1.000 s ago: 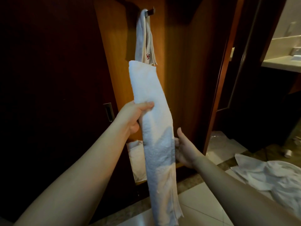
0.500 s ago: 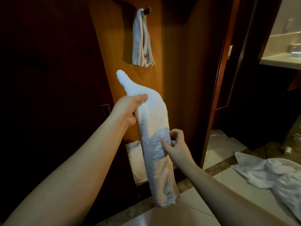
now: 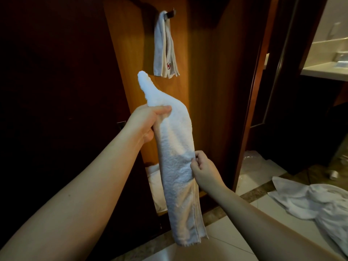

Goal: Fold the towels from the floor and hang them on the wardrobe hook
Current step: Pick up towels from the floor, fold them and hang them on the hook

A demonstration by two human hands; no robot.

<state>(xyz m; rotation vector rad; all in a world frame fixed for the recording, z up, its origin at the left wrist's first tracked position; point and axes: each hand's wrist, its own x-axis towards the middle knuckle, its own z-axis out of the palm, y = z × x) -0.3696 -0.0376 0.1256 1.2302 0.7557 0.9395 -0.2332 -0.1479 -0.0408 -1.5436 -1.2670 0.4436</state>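
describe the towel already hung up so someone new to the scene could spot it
Find the lit wooden wardrobe panel and the dark hook near its top. The small white towel draped from that hook is it: the only one hanging, with a red flower emblem near its lower edge.

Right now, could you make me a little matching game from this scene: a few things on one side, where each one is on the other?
Things:
1. Long folded towel
2. Small towel with red emblem
3. Crumpled towels
4. Left hand

Places:
A. On the floor tiles at right
B. Hanging from the wardrobe hook
C. Held up between both hands
D. Gripping the long towel near its top

Pairs: 1-C, 2-B, 3-A, 4-D
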